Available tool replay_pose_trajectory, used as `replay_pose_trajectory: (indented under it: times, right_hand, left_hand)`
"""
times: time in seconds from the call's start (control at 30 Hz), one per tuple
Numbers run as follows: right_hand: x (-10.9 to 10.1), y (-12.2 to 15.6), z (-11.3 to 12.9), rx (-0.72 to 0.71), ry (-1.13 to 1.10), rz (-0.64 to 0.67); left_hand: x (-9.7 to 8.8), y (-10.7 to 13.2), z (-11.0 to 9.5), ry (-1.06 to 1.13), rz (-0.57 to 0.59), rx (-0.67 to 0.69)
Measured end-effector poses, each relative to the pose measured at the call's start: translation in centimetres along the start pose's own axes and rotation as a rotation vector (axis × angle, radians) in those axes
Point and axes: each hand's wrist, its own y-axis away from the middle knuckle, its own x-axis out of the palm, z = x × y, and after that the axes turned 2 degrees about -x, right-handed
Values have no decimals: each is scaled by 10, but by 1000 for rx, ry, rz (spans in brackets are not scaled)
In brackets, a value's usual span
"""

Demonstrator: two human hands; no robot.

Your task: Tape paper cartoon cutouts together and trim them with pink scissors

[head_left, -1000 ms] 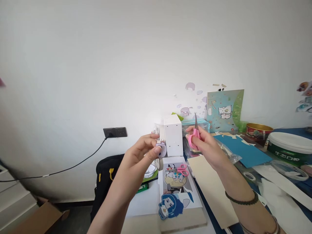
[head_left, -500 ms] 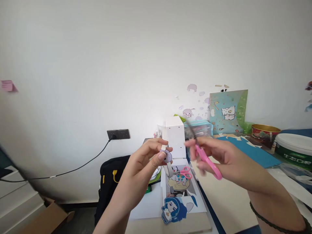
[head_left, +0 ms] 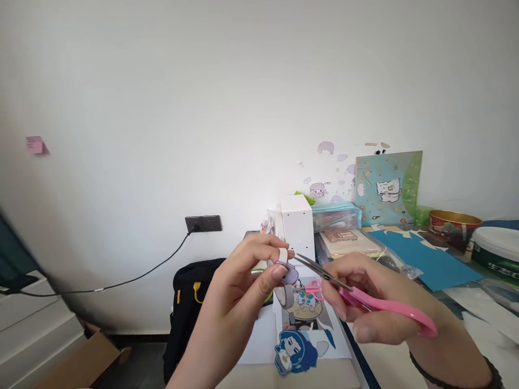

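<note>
My left hand point(head_left: 255, 281) pinches a small lilac-and-white paper cutout point(head_left: 290, 275) between thumb and fingers. A pale strip point(head_left: 283, 255) runs up against the fingertips, and a whitish curved band point(head_left: 288, 297) shows just below the cutout; whether it is joined to it I cannot tell. My right hand point(head_left: 365, 292) is closed on pink-handled scissors point(head_left: 389, 305). Their blades point left, slightly parted, with the tips close to my left fingertips. Beneath the hands lie a blue-haired character cutout point(head_left: 295, 351) and a second pair of pink scissors point(head_left: 315, 289) on a printed picture point(head_left: 312, 319).
A white box point(head_left: 298, 221) stands against the wall beside a clear pouch point(head_left: 336, 217). Blue paper point(head_left: 425, 259), a round tin point(head_left: 454, 224) and a white-lidded tub point(head_left: 498, 254) are at the right. A black bag point(head_left: 182, 313) sits at the left, below a wall socket point(head_left: 204, 223).
My right hand has turned the scissors from upright to pointing left, bringing the blades near the cutout. My left hand keeps its pinch. The view has shifted slightly left.
</note>
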Motion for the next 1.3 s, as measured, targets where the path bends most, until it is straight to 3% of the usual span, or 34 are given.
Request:
replay_pose_trajectory:
  times: [0.27,0.47,1.3]
  right_hand:
    - [5,-4,-1,-70,91,2]
    - [11,-1,1,36,199,-30]
    - [19,0,15,154,436,-95]
  left_hand:
    - [2,5,-6,-68,4,0]
    - [8,9,-10,-129,-12,44]
    - [4,14,-18,-194,16,38]
